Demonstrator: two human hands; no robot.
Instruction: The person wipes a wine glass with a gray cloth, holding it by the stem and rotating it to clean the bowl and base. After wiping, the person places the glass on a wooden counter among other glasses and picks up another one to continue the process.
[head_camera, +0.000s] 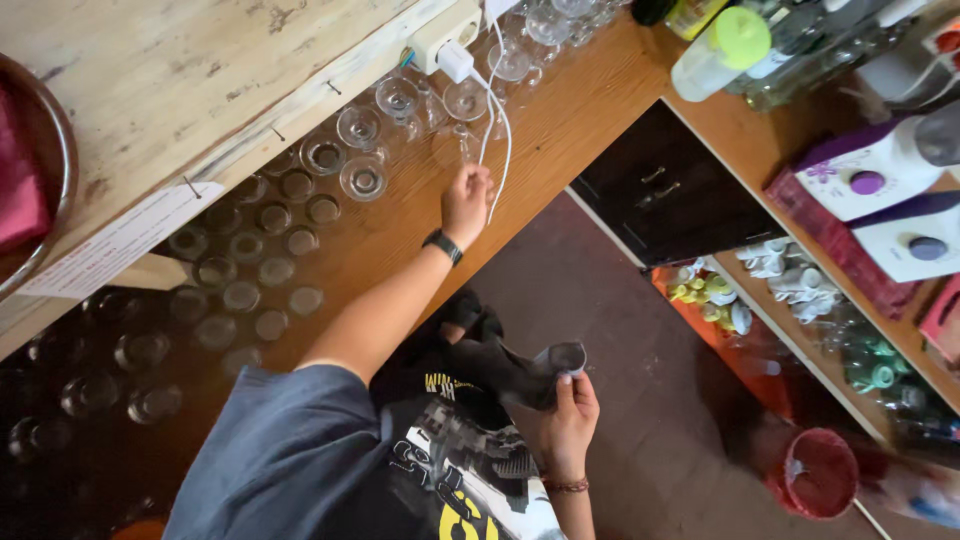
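Observation:
My left hand (467, 200), a black band on its wrist, reaches out over the wooden counter (560, 130). Its fingers are closed on the stem of a clear glass (453, 147), held just above the counter beside rows of other glasses (300, 215). A white cable (503, 140) hangs right next to this hand. Close to my body, my right hand (567, 420) grips a bunched dark grey cloth (505, 368).
A white power strip with a plug (447, 45) sits on the pale wooden ledge above the glasses. Bottles (720, 45) and purple-and-white appliances (880, 175) crowd the right shelves. Below are a dark drawer unit (670, 195) and a red bucket (815, 473).

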